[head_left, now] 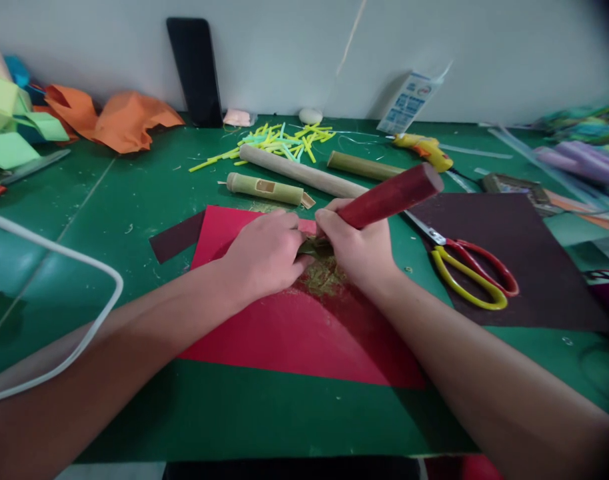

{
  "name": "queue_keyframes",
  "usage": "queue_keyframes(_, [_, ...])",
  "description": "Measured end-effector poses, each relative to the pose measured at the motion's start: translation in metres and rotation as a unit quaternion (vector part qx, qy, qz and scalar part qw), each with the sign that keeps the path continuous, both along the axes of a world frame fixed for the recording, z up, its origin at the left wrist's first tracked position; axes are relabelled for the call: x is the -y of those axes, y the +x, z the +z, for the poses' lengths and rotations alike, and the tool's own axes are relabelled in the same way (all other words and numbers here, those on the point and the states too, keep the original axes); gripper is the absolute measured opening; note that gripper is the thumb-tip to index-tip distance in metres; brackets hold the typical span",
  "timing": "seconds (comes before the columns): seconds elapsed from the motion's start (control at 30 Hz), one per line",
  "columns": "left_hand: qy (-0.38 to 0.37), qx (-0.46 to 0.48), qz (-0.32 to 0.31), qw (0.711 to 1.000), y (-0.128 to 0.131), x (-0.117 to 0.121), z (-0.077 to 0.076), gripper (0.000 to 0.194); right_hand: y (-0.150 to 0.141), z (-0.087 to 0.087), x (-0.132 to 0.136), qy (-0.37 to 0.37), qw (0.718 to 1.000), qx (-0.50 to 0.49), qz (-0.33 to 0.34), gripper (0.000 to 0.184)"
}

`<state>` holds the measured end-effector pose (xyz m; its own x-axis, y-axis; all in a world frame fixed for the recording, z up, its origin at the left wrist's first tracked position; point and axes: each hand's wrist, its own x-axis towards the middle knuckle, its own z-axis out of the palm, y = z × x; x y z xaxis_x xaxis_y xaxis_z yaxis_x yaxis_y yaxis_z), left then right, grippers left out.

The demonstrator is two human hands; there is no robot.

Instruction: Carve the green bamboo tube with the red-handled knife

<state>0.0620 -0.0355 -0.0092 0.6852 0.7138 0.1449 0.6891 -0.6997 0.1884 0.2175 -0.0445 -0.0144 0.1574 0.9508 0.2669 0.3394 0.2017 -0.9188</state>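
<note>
My right hand point(362, 243) is wrapped round a tool with a thick red wooden handle point(392, 197); its working end is hidden by my fingers. The handle tilts up to the right. Close beside it, my left hand point(272, 250) is closed with fingers bent round a small greenish piece point(312, 247), perhaps bamboo, mostly covered by the fingers. Both hands are over a red sheet of paper point(279, 333). Greenish-brown shavings point(327, 277) lie scattered on the sheet under and between the hands.
Behind the hands lie a notched bamboo tube point(277, 191), a pale wooden rod point(304, 173), a green bamboo stick point(364, 165) and cut yellow-green strips point(269, 142). Scissors point(472, 267) rest on dark paper point(544, 280) at right. A white cable point(102, 267) crosses my left arm.
</note>
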Motion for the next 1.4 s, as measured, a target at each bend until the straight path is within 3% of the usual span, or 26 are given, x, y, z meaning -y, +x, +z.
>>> queue_keyframes(0.63, [0.011,0.002,-0.005,1.000,-0.0010,0.0004,-0.0007,0.028,0.0014,-0.0021,-0.0004,0.007,0.998,0.052,0.021,0.022])
queue_keyframes(0.87, [0.031,0.010,-0.004,0.999,-0.0011,0.0024,-0.0024,0.025,0.0029,0.0046,0.0042,-0.005,0.999,0.030,-0.023,0.026])
queue_keyframes(1.4, [0.023,0.016,-0.001,1.000,-0.0008,0.0022,0.0007,0.024,0.0048,0.0037,0.0062,0.006,0.998,0.057,0.018,0.027])
